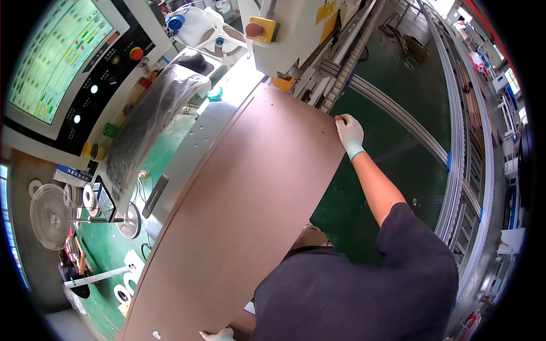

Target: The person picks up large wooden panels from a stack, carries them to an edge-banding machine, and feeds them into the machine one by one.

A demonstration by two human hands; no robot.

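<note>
A long, flat brown panel [227,199] lies diagonally in front of me, its far end at the machine. Several small holes show near its far end. My right hand [350,133], in a pale glove, is closed around the panel's far right corner. At the lower edge of the picture my left hand [219,334], also gloved, grips the panel's near right edge; only part of it shows and its other fingers are hidden. A small white label [156,335] sits on the panel near its lower left.
Along the panel's left side runs a grey machine bed [199,139]. Beyond it stands a control console with a lit screen [60,57] and a red knob [136,53]. A machine head [301,40] is at the far end. Metal rails [455,131] run on the right. Another person [74,273] is far left.
</note>
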